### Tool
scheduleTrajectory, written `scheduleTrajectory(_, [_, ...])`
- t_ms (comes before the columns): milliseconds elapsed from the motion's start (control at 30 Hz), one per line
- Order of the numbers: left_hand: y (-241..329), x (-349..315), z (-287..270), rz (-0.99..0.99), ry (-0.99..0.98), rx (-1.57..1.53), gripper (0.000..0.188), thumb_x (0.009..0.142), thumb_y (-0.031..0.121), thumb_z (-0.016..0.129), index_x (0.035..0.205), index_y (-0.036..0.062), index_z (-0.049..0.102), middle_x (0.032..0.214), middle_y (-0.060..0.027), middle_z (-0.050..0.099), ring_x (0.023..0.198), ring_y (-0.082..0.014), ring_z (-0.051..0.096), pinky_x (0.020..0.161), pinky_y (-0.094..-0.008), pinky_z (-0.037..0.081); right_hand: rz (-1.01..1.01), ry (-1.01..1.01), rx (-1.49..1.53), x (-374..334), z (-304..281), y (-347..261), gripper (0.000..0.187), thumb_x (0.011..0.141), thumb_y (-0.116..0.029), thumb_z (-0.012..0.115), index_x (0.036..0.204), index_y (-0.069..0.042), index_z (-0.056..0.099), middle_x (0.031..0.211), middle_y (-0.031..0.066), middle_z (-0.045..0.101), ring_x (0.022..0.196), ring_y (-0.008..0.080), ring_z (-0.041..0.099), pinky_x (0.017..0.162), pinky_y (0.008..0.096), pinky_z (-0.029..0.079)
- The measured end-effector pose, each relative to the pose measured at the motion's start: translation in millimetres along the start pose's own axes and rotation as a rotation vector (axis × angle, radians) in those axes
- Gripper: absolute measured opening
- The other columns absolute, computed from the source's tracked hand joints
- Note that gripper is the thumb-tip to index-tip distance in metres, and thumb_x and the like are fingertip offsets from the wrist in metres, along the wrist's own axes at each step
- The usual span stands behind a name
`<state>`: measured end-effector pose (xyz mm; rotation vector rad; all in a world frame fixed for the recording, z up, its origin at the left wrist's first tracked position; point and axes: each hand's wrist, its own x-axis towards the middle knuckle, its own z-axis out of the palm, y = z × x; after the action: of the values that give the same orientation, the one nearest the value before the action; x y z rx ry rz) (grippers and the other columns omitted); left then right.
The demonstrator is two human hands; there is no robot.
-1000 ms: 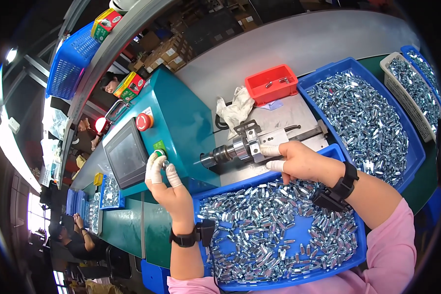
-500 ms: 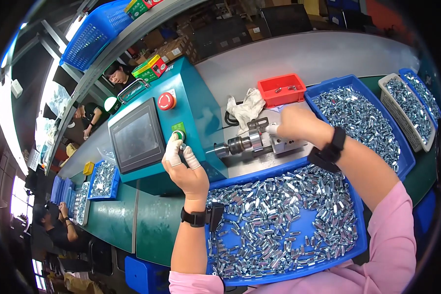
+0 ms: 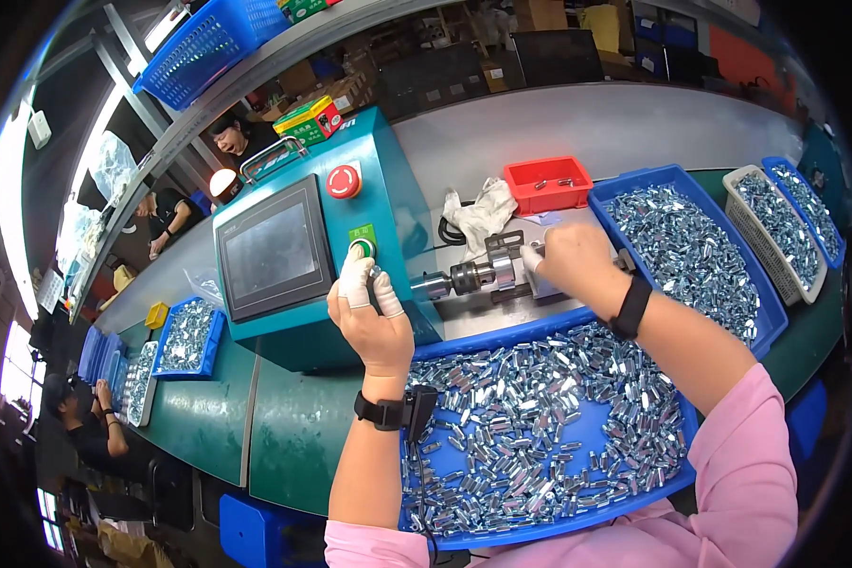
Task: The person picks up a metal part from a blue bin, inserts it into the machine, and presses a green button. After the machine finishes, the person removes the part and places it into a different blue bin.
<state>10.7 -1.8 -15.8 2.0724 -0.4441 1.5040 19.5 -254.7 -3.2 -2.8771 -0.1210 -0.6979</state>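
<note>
My left hand (image 3: pixel 374 317), with white tape on its fingers, presses a fingertip on the green button (image 3: pixel 362 248) of the teal machine (image 3: pixel 388 180). Pinched between its fingers is a small silvery metal part (image 3: pixel 374 275). Curled over the metal clamping fixture (image 3: pixel 549 282), my right hand (image 3: pixel 577 260) has its fingers closed; what they grip is hidden. Just left of them, the chuck (image 3: pixel 469 277) points at the fixture. In front lies a large blue tray (image 3: pixel 577 431) of many small silvery hexagonal metal parts.
A red bin (image 3: pixel 546 197) with a few metal parts and a white glove (image 3: pixel 483 216) sit behind the fixture. Another full blue tray (image 3: pixel 682 246) and a grey basket (image 3: pixel 776 232) stand right. The machine has a screen (image 3: pixel 273 248) and red stop button (image 3: pixel 344 181). Other people work at left.
The lamp behind the machine has turned from green to orange. My left finger stays at the green button and my right hand stays at the fixture. The whole view has shifted slightly.
</note>
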Motion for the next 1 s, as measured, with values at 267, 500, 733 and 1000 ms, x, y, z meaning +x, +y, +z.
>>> scheduleTrajectory(267, [1, 1, 0, 0.012, -0.024, 0.019, 0.024, 0.087, 0.005, 0.055, 0.111, 0.0011, 0.057, 0.117, -0.0142, 0.059, 0.101, -0.0291, 0.053, 0.090, -0.0361, 0.040, 0.009, -0.116, 0.023, -4, 3, 1, 0.038, 0.070, -0.040, 0.069, 0.064, -0.003, 0.066, 0.071, 0.0163, 0.065, 0.069, 0.0313, 0.065, 0.061, 0.0414, 0.051])
scheduleTrajectory(500, [3, 0, -6, 0.042, -0.056, 0.063, 0.023, 0.089, 0.006, 0.054, 0.112, 0.0001, 0.056, 0.119, -0.0157, 0.058, 0.104, -0.0274, 0.052, 0.088, -0.0335, 0.043, 0.083, -0.163, 0.141, -4, 0, -2, 0.044, 0.072, -0.042, 0.067, 0.063, 0.001, 0.066, 0.066, 0.0197, 0.063, 0.065, 0.0344, 0.063, 0.060, 0.0435, 0.050])
scheduleTrajectory(733, [5, 1, 1, 0.022, -0.049, 0.072, 0.024, 0.085, 0.003, 0.056, 0.109, -0.0004, 0.056, 0.116, -0.0162, 0.059, 0.096, -0.0307, 0.052, 0.087, -0.0372, 0.041, 0.098, -0.231, 0.151, -11, -2, 7, 0.047, 0.080, -0.044, 0.061, 0.066, 0.000, 0.066, 0.067, 0.0182, 0.064, 0.062, 0.0319, 0.064, 0.058, 0.0417, 0.051])
scheduleTrajectory(1000, [15, 11, -5, 0.059, -0.131, 0.200, 0.022, 0.090, 0.005, 0.051, 0.111, -0.0002, 0.054, 0.116, -0.0144, 0.058, 0.097, -0.0250, 0.052, 0.087, -0.0315, 0.041, 0.432, -0.577, 0.911, -21, -18, 36, 0.045, 0.086, -0.038, 0.057, 0.081, 0.005, 0.065, 0.061, 0.0135, 0.061, 0.046, 0.0219, 0.059, 0.045, 0.0339, 0.044])
